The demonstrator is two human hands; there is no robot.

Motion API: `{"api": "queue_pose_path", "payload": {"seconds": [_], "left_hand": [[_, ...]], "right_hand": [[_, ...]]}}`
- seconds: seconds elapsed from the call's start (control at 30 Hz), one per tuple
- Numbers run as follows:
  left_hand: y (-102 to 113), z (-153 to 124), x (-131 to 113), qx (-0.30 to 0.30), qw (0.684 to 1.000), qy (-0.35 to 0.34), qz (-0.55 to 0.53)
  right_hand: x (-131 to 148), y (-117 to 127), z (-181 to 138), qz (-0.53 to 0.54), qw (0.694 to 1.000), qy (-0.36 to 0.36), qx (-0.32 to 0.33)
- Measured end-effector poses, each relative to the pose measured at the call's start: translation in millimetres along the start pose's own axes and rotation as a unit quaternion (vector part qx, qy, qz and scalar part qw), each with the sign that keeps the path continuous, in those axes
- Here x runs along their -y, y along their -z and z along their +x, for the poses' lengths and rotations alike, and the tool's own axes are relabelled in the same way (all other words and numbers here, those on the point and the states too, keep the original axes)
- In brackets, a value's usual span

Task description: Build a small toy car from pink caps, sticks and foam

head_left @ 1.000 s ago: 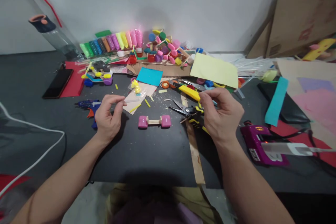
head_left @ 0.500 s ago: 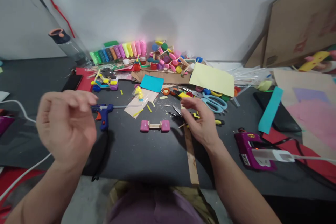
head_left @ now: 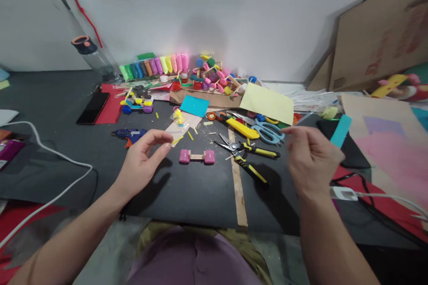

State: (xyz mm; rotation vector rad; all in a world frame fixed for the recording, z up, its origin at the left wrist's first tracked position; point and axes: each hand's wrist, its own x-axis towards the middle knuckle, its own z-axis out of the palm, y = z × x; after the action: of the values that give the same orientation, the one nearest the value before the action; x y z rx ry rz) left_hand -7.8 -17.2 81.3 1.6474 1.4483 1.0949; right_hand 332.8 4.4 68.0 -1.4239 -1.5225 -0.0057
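My left hand (head_left: pixel 143 164) hovers over the table with thumb and curved fingers apart, and nothing shows between them. It covers part of the blue glue gun (head_left: pixel 129 136). Just right of its fingertips lies a small piece with two pink glossy blocks (head_left: pixel 197 156) joined by thin wooden sticks. My right hand (head_left: pixel 312 160) is raised at the right, its fingers curled together; whatever they may hold is hidden. Its fingertips are near the handles of the light-blue scissors (head_left: pixel 267 133). Yellow-and-black pliers (head_left: pixel 249 156) lie spread beside a yellow utility knife (head_left: pixel 242 128).
A wooden strip (head_left: pixel 239 200) reaches toward the front edge. Coloured clay packets (head_left: pixel 157 66) and small craft parts line the wall. At the left are a phone (head_left: pixel 93 107), a bottle (head_left: pixel 96 60) and a white cable (head_left: pixel 50 131); cardboard (head_left: pixel 371 40) leans at right.
My left hand has come down and right, toward the pink piece. My right hand has moved right, away from the pliers, and its fingers have curled in.
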Motion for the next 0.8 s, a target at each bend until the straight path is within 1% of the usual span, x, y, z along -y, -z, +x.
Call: {"api": "queue_pose_path", "payload": {"seconds": [0.07, 0.13, 0.23, 0.3, 0.33, 0.4, 0.43, 0.5, 0.53, 0.57, 0.6, 0.67, 0.8], "left_hand": [[5, -5, 14, -0.007, 0.995, -0.015, 0.100], [4, -8, 24, 0.009, 0.985, -0.033, 0.168], [-3, -7, 34, 0.078, 0.967, -0.062, 0.232], [-10, -4, 38, 0.120, 0.957, -0.075, 0.255], [-14, -2, 40, 0.134, 0.953, -0.077, 0.260], [-21, 2, 43, 0.155, 0.948, -0.076, 0.267], [-25, 4, 45, 0.164, 0.946, -0.076, 0.271], [-30, 6, 47, 0.177, 0.942, -0.076, 0.276], [-32, 7, 48, 0.181, 0.941, -0.077, 0.277], [-33, 7, 49, 0.184, 0.940, -0.077, 0.277], [-34, 7, 50, 0.186, 0.939, -0.078, 0.277], [-34, 7, 51, 0.190, 0.940, -0.080, 0.273], [-35, 7, 55, 0.193, 0.942, -0.084, 0.262]], "right_hand": [[-23, 10, -1, -0.058, 0.997, 0.013, -0.039], [-37, 17, -1, -0.106, 0.992, 0.025, -0.060], [-37, 28, 2, -0.159, 0.981, 0.048, -0.099], [-26, 31, 6, -0.170, 0.979, 0.079, -0.078], [-18, 29, 7, -0.168, 0.980, 0.101, -0.044], [-2, 17, 3, -0.119, 0.980, 0.148, 0.056], [5, 7, -1, -0.096, 0.974, 0.168, 0.122], [17, -18, -14, -0.044, 0.941, 0.211, 0.262], [21, -32, -21, -0.024, 0.923, 0.228, 0.308], [25, -44, -27, -0.013, 0.911, 0.234, 0.341], [27, -55, -33, -0.005, 0.903, 0.233, 0.362], [29, -71, -39, 0.004, 0.896, 0.222, 0.384], [29, -86, -39, 0.022, 0.895, 0.197, 0.401]]}}
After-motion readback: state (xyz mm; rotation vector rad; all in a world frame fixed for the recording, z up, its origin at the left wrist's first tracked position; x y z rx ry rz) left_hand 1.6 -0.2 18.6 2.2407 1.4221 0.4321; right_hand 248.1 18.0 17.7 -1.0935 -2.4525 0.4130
